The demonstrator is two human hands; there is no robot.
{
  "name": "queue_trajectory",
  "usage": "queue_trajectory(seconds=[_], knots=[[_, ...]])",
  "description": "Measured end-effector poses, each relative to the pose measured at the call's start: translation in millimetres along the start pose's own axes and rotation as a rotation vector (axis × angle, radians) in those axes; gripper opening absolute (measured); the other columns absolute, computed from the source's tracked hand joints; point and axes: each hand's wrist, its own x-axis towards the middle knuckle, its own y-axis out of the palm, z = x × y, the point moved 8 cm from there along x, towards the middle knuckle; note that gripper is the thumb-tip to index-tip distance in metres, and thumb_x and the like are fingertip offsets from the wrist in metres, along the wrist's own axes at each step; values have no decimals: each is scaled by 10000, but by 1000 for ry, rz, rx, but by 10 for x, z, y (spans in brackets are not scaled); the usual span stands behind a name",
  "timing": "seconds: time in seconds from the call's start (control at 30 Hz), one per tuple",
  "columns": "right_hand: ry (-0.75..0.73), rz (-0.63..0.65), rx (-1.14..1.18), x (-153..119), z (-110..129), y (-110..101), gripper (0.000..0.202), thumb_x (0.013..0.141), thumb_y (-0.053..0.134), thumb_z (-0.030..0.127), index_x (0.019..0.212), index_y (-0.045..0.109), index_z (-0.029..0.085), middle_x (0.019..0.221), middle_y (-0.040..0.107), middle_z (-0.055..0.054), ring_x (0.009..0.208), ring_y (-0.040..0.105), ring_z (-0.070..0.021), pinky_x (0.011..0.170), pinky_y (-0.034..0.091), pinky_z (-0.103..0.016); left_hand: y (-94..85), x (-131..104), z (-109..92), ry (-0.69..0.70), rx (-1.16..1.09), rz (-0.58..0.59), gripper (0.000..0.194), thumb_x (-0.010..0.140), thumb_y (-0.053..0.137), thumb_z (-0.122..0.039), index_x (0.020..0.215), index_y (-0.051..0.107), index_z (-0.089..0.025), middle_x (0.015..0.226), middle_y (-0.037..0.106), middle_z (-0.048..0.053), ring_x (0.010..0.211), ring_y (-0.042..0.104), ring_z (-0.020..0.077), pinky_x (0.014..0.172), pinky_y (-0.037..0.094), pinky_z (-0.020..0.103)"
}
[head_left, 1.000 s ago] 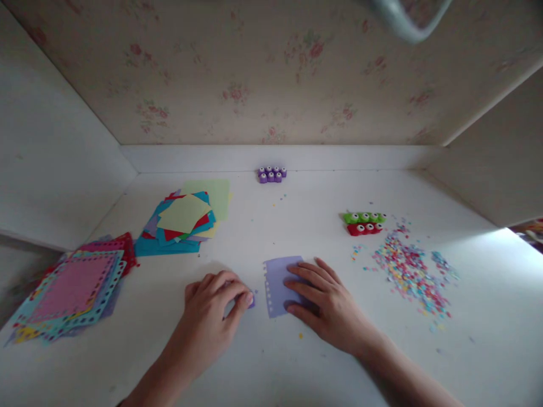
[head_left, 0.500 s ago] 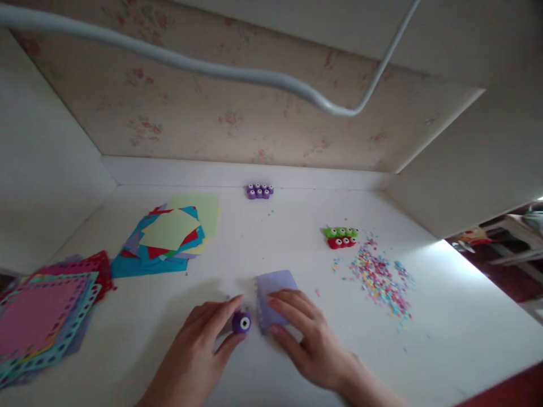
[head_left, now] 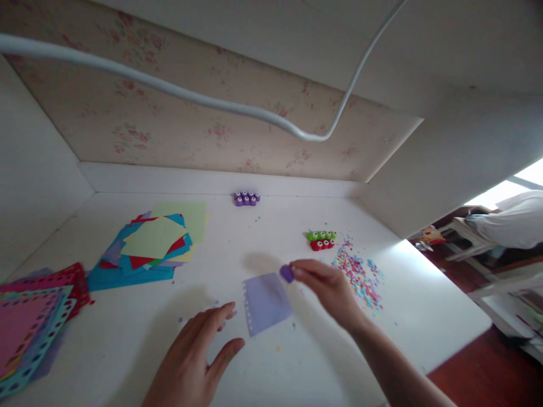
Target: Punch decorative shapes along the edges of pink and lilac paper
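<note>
A small purple craft punch point(head_left: 287, 273) is pinched in the fingers of my right hand point(head_left: 328, 288), raised above the table beside a lavender paper square point(head_left: 267, 304). Small punched holes run down the paper's left edge. To the left of that sheet, my left hand point(head_left: 199, 350) is open, thumb and fingers apart with nothing between them. A few lavender paper bits point(head_left: 181, 320) lie around its fingertips.
Plain coloured sheets point(head_left: 155, 237) are piled at the back left, hole-edged sheets point(head_left: 29, 322) at the far left. Purple punches point(head_left: 246, 199) stand by the back wall. Green and red punches point(head_left: 322, 240) sit right, near scattered confetti point(head_left: 358, 271). A white cable point(head_left: 190, 97) hangs above.
The purple punch has passed from my left hand to my right, which has let go of the paper and risen. My left hand has opened. The view has shifted right.
</note>
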Motion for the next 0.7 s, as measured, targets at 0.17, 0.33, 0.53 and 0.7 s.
queue_trajectory(seconds=[0.17,0.33,0.53,0.7], knots=[[307,-479,-277,627,-868,-1360,547,844,613,492,1191,704,80,934,773,-155,817,735,-250,666,573,-345,-17,-6,-14,21,13,-6,288,993,502,-440,1222,554,-273,961,729,30,867,719,195,749,611,307],[407,-468,-529,985,-1281,-1802,382,737,684,404,949,797,107,694,751,-126,678,692,-258,587,483,-336,24,6,-5,53,79,-10,238,996,497,-403,1160,609,-271,993,742,27,866,726,204,756,610,333],[457,-353,-714,1071,-1466,-1755,197,680,740,369,771,807,208,744,773,-70,724,686,-246,659,467,-325,36,9,40,47,110,-1,224,988,506,-368,1128,648,-265,1019,743,38,926,721,211,813,602,334],[427,-345,-778,1167,-1271,-1713,353,836,609,441,1021,787,198,998,781,-103,918,701,-276,767,498,-346,25,28,-8,65,93,22,203,981,521,-337,1124,649,-270,1018,745,25,933,720,210,819,596,330]])
